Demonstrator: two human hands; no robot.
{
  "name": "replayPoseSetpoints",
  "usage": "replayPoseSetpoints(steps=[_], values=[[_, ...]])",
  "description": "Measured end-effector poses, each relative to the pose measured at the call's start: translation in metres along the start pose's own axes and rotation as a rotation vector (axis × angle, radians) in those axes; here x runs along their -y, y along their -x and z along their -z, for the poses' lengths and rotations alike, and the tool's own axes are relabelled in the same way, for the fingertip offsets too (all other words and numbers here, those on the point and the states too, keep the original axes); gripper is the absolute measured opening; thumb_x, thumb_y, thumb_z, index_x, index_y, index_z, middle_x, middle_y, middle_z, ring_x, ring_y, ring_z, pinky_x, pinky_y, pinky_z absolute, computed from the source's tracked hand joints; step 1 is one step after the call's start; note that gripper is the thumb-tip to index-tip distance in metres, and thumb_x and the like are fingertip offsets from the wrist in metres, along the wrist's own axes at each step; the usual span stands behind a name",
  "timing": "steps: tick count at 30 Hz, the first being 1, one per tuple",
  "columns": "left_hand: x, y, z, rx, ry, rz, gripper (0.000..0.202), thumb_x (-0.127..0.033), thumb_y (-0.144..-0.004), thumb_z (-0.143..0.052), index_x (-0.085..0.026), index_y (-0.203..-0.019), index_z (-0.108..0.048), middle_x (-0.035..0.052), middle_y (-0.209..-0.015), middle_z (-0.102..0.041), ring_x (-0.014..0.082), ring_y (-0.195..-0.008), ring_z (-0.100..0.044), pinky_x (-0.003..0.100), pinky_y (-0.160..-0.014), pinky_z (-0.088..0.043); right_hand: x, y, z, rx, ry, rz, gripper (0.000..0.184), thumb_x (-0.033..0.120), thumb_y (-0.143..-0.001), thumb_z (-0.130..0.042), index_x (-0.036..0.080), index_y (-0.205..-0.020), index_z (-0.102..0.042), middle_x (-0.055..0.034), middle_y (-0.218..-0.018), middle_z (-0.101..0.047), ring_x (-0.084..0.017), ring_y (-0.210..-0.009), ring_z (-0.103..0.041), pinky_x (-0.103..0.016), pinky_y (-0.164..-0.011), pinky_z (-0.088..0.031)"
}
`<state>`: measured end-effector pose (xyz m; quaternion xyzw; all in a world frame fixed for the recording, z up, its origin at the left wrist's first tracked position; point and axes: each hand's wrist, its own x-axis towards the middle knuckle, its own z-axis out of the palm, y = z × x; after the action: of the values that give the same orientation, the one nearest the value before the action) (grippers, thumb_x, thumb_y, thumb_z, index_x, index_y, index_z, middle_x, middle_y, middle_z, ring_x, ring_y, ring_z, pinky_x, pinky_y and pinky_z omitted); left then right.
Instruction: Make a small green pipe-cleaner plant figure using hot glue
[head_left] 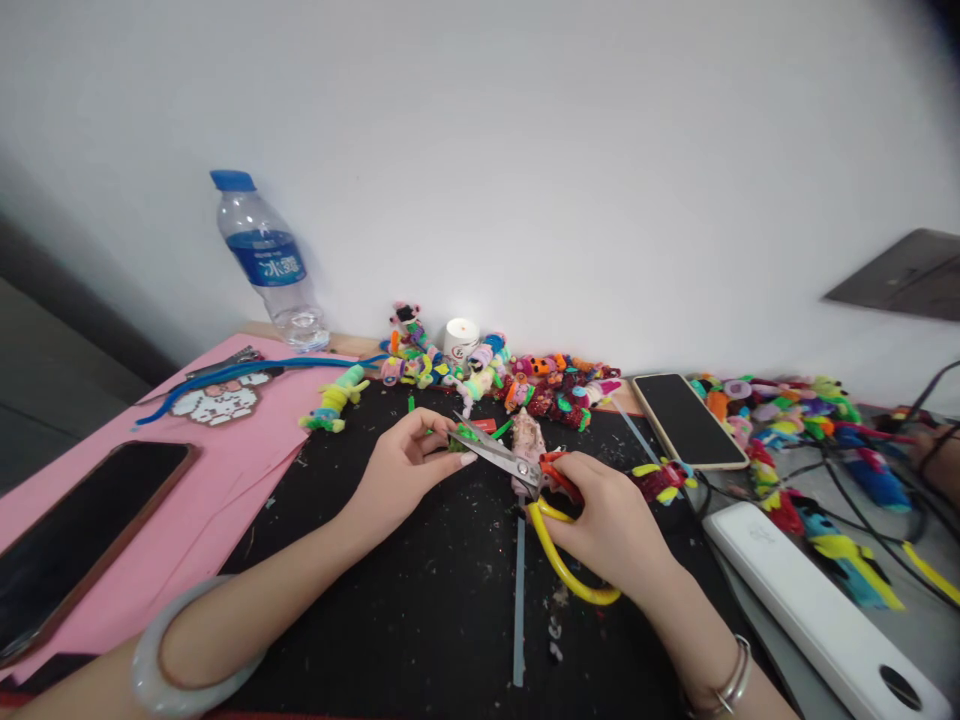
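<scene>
Over the black mat [420,620], my left hand [401,465] pinches a small green fuzzy piece of pipe cleaner [471,432] between thumb and fingers. My right hand [615,525] is wrapped round a pair of scissors [564,560] with yellow and orange handles. The parted blades reach left to the green piece at my left fingertips. Whether they touch it is hard to make out. Just behind the scissors lies a pinkish, mottled object [528,436], partly covered by them.
Several colourful pipe-cleaner figures [540,392] line the wall around a white cup [460,338]. A water bottle [266,262] leans at the back left. Phones [690,420] lie on both sides. At right are a white power bank [817,610], black cables [832,490] and part of another person's hand [937,455].
</scene>
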<state>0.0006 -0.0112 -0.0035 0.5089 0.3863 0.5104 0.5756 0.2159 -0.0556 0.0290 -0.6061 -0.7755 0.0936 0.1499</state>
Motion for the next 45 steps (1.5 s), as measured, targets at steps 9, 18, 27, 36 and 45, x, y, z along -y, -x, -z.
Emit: replayPoseSetpoints(steps=[9, 18, 27, 36, 45], values=[[-0.001, 0.000, -0.001, 0.013, -0.005, 0.007, 0.027, -0.014, -0.065, -0.071, -0.017, -0.080, -0.049, -0.0023, -0.086, -0.055, 0.0105, -0.084, -0.056, 0.026, -0.081, -0.046, -0.001, 0.000, -0.001, 0.003, 0.003, 0.001, 0.014, 0.025, -0.067, -0.060, 0.020, -0.077, -0.053, 0.0001, -0.072, -0.054, -0.016, -0.065, -0.052, -0.025, -0.061, -0.037], [-0.002, 0.001, -0.001, 0.005, -0.068, 0.004, 0.025, -0.017, -0.066, -0.069, -0.018, -0.080, -0.049, -0.0034, -0.079, -0.054, 0.0112, -0.081, -0.056, 0.025, -0.078, -0.046, 0.001, 0.000, -0.001, -0.006, -0.007, 0.039, 0.017, 0.024, -0.066, -0.059, 0.020, -0.063, -0.042, 0.0020, -0.064, -0.051, -0.013, -0.058, -0.047, -0.022, -0.053, -0.030], [-0.002, 0.001, -0.001, 0.004, -0.080, 0.000, 0.024, -0.017, -0.067, -0.069, -0.018, -0.078, -0.047, -0.0039, -0.077, -0.052, 0.0115, -0.079, -0.056, 0.025, -0.075, -0.045, -0.001, 0.000, -0.004, -0.012, 0.028, 0.069, 0.010, 0.020, -0.066, -0.056, 0.019, -0.062, -0.047, 0.0011, -0.063, -0.052, -0.012, -0.055, -0.047, -0.022, -0.053, -0.030], [-0.001, -0.001, -0.001, -0.025, -0.052, -0.028, 0.024, -0.014, -0.068, -0.067, -0.018, -0.081, -0.048, -0.0013, -0.090, -0.053, 0.0101, -0.083, -0.055, 0.024, -0.079, -0.045, 0.003, -0.001, -0.004, -0.117, -0.028, -0.056, 0.018, 0.031, -0.074, -0.055, 0.021, -0.067, -0.041, 0.0013, -0.065, -0.051, -0.013, -0.055, -0.048, -0.022, -0.050, -0.033], [-0.003, 0.002, -0.001, -0.014, -0.064, -0.051, 0.024, -0.014, -0.066, -0.068, -0.019, -0.077, -0.047, -0.0009, -0.088, -0.057, 0.0129, -0.085, -0.058, 0.026, -0.079, -0.047, 0.014, 0.006, -0.003, -0.062, 0.077, -0.070, 0.019, 0.036, -0.072, -0.057, 0.022, -0.074, -0.044, 0.0005, -0.073, -0.054, -0.016, -0.059, -0.052, -0.025, -0.053, -0.033]])
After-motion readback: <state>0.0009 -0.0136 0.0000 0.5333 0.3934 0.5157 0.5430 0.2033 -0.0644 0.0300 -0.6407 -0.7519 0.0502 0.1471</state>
